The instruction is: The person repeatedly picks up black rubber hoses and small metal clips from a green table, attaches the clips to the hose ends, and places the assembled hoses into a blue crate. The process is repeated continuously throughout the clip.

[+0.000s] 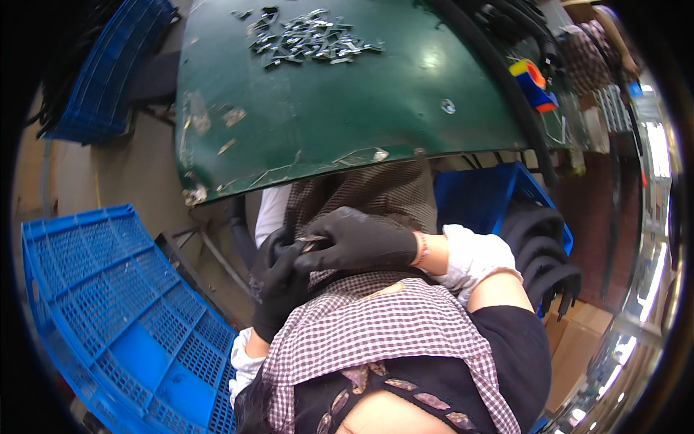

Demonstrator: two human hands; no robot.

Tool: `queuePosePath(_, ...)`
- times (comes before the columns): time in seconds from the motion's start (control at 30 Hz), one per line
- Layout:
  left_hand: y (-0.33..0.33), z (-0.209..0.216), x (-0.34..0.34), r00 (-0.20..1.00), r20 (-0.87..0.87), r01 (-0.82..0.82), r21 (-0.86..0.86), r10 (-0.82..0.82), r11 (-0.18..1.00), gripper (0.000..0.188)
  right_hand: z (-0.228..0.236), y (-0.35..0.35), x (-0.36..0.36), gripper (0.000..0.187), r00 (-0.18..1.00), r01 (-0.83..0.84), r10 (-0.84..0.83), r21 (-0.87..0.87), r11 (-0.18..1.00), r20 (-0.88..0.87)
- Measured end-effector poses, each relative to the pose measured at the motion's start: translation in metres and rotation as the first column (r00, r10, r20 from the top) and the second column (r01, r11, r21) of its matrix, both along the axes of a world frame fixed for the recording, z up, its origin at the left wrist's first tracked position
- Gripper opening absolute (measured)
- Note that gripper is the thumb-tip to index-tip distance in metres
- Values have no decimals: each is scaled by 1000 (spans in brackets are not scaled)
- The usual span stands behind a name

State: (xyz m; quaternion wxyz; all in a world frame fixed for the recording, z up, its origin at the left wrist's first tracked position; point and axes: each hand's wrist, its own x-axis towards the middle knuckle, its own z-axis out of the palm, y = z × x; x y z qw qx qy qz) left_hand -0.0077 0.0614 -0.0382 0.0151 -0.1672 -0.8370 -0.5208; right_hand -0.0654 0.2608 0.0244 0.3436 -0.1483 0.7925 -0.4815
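Observation:
Above my checked apron, my two black-gloved hands meet in front of the table edge. My right hand point(358, 240) is closed, its fingertips pinching a small shiny metal piece point(311, 244). Closed fingers of my left hand point(278, 278) press against the same piece from the other side. Most of the piece is hidden by the gloves, so its full shape does not show. On the green table point(347, 116) ahead lies a loose pile of small bent metal clips point(311, 37), out of reach of both hands as they are now.
A blue plastic crate point(119, 318) stands at my left, another point(108, 72) at the far left. To my right, black curved foam-like tubes point(538, 246) hang over a blue bin point(477, 194). A tape dispenser point(533, 83) sits at the table's right edge; a person point(589, 54) is beyond.

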Motion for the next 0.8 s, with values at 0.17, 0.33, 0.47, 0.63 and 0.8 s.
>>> queuePosePath(0.17,0,21,-2,998,-37,50,-17,-51,999,31,-19,19,-6,35,993,81,-89,-92,992,-82)
queuePosePath(0.33,-3,25,9,974,225,-24,75,7,997,58,-19,30,-27,36,999,29,-31,-104,994,-17)
queuePosePath(0.47,-5,32,5,989,148,12,-58,-4,998,59,-20,25,-41,36,990,-109,93,-154,982,-106)
queuePosePath(0.63,-5,34,13,932,359,52,15,-54,999,52,-13,20,-48,37,943,-326,332,-114,938,32)
queuePosePath(0.8,-6,26,13,958,282,58,-14,-51,998,50,-17,24,-52,41,947,-318,312,-91,944,-72)
